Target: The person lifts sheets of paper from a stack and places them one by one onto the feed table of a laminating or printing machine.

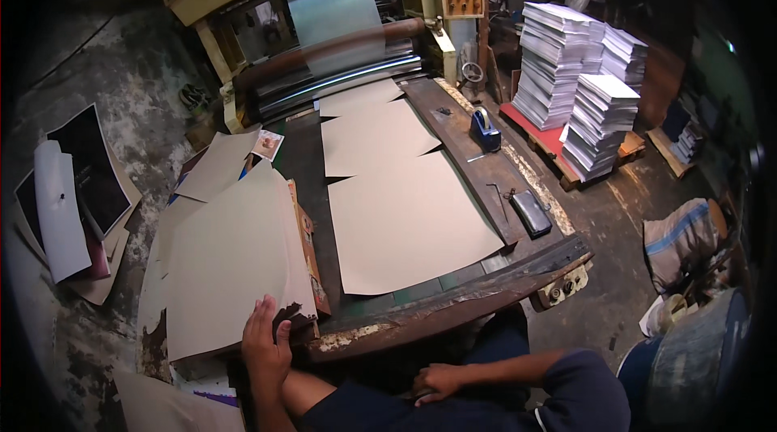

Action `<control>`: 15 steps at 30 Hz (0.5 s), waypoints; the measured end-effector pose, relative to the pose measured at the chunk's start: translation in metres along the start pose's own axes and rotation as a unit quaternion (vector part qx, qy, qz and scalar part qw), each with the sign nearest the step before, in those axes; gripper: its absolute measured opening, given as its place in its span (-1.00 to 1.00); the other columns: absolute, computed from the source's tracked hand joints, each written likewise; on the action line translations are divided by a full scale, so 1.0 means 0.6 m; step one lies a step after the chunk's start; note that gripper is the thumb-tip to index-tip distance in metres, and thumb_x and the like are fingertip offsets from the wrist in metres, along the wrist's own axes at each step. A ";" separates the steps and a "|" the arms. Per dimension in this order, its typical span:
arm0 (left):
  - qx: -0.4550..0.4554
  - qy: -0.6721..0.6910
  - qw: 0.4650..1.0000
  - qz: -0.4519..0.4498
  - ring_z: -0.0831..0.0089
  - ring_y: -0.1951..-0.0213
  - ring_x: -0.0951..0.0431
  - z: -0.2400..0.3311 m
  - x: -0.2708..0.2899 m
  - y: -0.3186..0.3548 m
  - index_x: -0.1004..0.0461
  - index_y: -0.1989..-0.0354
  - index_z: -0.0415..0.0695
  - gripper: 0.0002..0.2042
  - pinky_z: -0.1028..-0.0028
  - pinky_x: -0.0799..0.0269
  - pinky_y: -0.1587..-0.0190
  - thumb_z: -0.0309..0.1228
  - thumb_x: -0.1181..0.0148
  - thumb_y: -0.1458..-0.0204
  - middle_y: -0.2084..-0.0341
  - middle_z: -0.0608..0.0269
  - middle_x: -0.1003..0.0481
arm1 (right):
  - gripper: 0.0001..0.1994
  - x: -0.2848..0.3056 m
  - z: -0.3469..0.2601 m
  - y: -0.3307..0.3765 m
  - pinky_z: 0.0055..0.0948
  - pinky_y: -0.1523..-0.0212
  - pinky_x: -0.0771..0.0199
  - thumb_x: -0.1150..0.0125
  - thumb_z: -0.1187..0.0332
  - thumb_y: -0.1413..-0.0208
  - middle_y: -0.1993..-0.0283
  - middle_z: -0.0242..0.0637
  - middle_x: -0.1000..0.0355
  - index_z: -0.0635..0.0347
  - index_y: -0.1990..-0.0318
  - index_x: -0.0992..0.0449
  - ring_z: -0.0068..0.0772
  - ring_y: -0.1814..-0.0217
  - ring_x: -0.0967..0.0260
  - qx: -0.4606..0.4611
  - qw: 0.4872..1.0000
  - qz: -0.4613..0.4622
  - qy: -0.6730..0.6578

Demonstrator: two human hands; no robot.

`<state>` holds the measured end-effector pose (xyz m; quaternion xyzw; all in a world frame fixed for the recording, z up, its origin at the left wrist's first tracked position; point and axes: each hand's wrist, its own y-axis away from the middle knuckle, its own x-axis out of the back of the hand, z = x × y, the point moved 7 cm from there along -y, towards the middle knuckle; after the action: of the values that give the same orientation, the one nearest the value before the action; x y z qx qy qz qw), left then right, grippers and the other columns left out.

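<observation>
Dim workshop, stained concrete floor (121,76). Dark worn worktop (453,302) feeds into a roller machine (324,52). Three tan sheets (405,222) lie overlapping on the worktop toward the rollers. Left of the worktop, a stack of tan card sheets (227,262), plain, matte; left hand (265,343) flat on its near edge, fingers spread, gripping nothing. Right hand (437,383) loosely curled, empty, near the worktop's front edge. White paper stacks (583,76) on pallets to the worktop's right.

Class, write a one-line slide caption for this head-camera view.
Left hand rests on a stack of tan card sheets beside a feed table carrying sheets into a roller machine.
</observation>
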<state>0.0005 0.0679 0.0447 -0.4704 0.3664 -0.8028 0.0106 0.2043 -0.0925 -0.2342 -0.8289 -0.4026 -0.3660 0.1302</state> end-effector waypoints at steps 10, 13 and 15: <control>0.084 0.043 0.993 0.074 0.08 0.03 -0.57 -0.037 0.014 0.022 -0.59 0.18 -0.17 -0.79 0.26 -0.38 0.00 -0.32 -0.16 -0.15 0.18 0.06 -0.60 | -0.48 0.386 0.062 -0.150 -0.02 -0.21 -0.19 -0.05 -0.01 -0.19 -0.18 -0.06 -0.31 0.07 -0.21 -0.31 0.04 -0.24 -0.23 0.008 0.937 0.319 0.140; 0.134 0.074 0.985 0.074 0.08 0.08 -0.57 -0.042 0.011 0.023 -0.59 0.19 -0.19 -0.73 0.26 -0.38 0.02 -0.24 -0.09 -0.21 0.20 -0.01 -0.59 | -0.33 0.449 0.283 -0.165 0.23 -0.39 0.20 0.17 -0.17 -0.23 -0.48 -0.16 0.02 0.05 -0.36 -0.14 0.01 -0.51 0.12 -0.201 0.927 0.222 0.228; 0.156 0.077 0.982 0.079 0.08 0.13 -0.58 -0.059 -0.003 0.030 -0.58 0.19 -0.20 -0.70 0.27 -0.38 0.04 -0.21 -0.05 -0.24 0.23 -0.04 -0.59 | -0.30 0.498 0.421 -0.073 0.48 -0.31 0.29 0.23 -0.25 -0.20 -0.44 -0.21 -0.08 -0.01 -0.35 -0.18 0.06 -0.49 0.07 -0.369 0.876 0.235 0.201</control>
<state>-0.0317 0.0757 0.0223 -0.3692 0.2727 -0.8805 0.1185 0.4196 0.2355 -0.2017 -0.7955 0.0038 -0.6055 -0.0249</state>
